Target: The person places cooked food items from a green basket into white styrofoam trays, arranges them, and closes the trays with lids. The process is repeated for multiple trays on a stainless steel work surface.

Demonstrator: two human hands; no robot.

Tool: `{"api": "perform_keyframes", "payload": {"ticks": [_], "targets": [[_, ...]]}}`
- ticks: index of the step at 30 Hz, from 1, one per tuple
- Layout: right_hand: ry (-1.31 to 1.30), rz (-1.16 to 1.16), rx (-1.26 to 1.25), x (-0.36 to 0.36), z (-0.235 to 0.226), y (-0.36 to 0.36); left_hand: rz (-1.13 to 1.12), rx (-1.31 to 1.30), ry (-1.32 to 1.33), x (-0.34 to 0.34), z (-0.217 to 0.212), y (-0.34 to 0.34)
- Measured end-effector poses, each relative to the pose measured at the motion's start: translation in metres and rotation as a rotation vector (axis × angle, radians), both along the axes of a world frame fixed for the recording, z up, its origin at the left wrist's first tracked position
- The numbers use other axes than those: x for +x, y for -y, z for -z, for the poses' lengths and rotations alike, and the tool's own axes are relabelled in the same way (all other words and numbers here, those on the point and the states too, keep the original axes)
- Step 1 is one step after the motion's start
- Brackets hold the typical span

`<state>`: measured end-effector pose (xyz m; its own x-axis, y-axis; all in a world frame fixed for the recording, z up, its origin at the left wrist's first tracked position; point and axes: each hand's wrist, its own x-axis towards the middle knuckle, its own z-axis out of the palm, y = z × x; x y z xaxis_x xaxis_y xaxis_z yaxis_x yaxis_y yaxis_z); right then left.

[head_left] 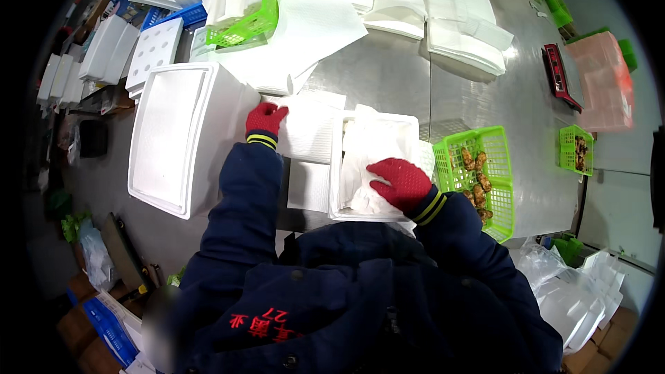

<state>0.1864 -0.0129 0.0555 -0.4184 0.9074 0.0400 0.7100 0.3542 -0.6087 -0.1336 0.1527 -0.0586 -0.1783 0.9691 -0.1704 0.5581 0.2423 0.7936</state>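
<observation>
A small white foam box (pixel 414 140) stands in front of me, lined with crumpled white paper (pixel 367 149). My right hand (pixel 400 181), in a red knit glove, reaches inside, its fingers and thumb closed on that paper. My left hand (pixel 266 119), gloved the same way, is at the left edge of a white paper sheet (pixel 312 128), fingers curled and pinching its edge. More white paper (pixel 309 183) lies between that sheet and me. Just right of the foam box, a green plastic basket (pixel 510 166) holds several brown, knobbly pieces (pixel 479 179).
A large white foam box (pixel 166 140) stands left of my left hand. Stacks of white paper (pixel 464 14) and a green basket of paper rolls (pixel 260 22) lie at the far side of the metal table (pixel 388 69). A red scale (pixel 562 77) sits at the right.
</observation>
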Motion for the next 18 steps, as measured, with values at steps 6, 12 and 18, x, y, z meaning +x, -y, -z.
{"api": "perform_keyframes", "payload": {"ticks": [6, 12, 18], "targets": [[-0.263, 0.269, -0.128, 0.020, -0.021, -0.037, 0.099, 0.409, 0.422, 0.059, -0.165, -0.014], [-0.752, 0.413, -0.152, 0.039, -0.053, -0.082, 0.231, 0.572, 0.759, 0.089, -0.213, -0.002], [-0.759, 0.335, -0.217, 0.064, -0.085, -0.078, 0.643, 0.586, 0.338, 0.098, -0.153, 0.037]]}}
